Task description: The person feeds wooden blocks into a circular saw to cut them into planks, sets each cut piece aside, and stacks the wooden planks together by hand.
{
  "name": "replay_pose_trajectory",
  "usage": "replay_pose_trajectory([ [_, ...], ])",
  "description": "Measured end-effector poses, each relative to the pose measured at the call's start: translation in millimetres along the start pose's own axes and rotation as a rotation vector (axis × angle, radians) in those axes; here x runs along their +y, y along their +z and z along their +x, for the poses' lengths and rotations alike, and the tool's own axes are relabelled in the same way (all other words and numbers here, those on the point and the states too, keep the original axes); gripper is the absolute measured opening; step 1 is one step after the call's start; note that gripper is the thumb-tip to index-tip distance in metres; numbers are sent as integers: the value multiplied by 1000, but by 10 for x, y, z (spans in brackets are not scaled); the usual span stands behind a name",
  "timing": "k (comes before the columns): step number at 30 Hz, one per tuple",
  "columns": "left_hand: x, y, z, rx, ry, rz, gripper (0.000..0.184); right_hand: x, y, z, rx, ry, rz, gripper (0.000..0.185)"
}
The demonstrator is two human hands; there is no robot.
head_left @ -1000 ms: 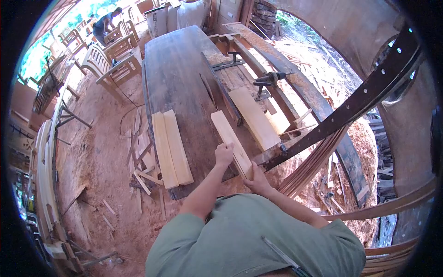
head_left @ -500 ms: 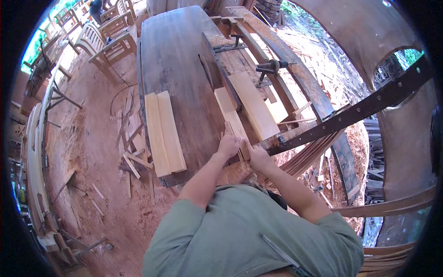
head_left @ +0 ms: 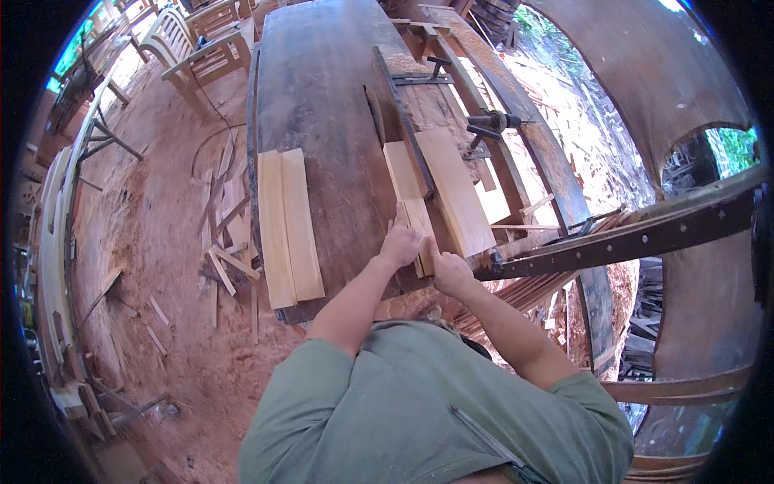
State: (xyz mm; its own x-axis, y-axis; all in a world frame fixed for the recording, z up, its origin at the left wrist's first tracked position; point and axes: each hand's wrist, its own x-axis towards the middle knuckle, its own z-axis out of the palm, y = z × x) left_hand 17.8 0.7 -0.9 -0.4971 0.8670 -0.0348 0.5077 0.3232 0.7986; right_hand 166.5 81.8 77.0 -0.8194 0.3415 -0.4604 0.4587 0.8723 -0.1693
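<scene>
A pale wooden board (head_left: 405, 173) lies on the dark worktable (head_left: 318, 89), alongside a thin dark upright fence (head_left: 407, 121). My left hand (head_left: 401, 244) rests at the board's left side, index finger stretched forward along it and thumb toward its top. At the near end, my right hand (head_left: 451, 270) has its index finger or thumb raised against the board and the other fingers curled. The undersides of both hands are hidden. Across the fence, a wider pale board (head_left: 455, 194) lies flat.
Two pale boards (head_left: 290, 226) lie side by side at the table's left edge. A metal clamp (head_left: 493, 121) sits at the right. A long dark beam (head_left: 629, 238) juts out rightward. Wood offcuts (head_left: 230, 210) litter the dusty floor; a wooden chair (head_left: 189, 52) stands at the back left.
The board has slid a little farther forward along the fence, with both hands following it. The whole view has shifted slightly.
</scene>
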Motion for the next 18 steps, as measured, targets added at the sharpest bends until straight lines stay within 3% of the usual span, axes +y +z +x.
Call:
replay_pose_trajectory([
  [4,52,-162,109,12,-9,28,33,25,-49,154,-11,-27,-38,83],
  [7,9,-205,223,-101,-51,75,32,30,-113,253,4,-17,-39,84],
  [10,-98,-187,341,28,9,83,33,32,-184,371,-7,-11,-19,83],
  [12,-116,-270,412,-68,-40,19,33,41,-219,436,-21,-18,-23,82],
  [16,-136,-376,546,-59,-60,-54,32,34,-282,553,27,-43,-19,84],
  [18,-145,-381,605,-6,-63,86,30,17,-339,570,139,-106,-57,65],
])
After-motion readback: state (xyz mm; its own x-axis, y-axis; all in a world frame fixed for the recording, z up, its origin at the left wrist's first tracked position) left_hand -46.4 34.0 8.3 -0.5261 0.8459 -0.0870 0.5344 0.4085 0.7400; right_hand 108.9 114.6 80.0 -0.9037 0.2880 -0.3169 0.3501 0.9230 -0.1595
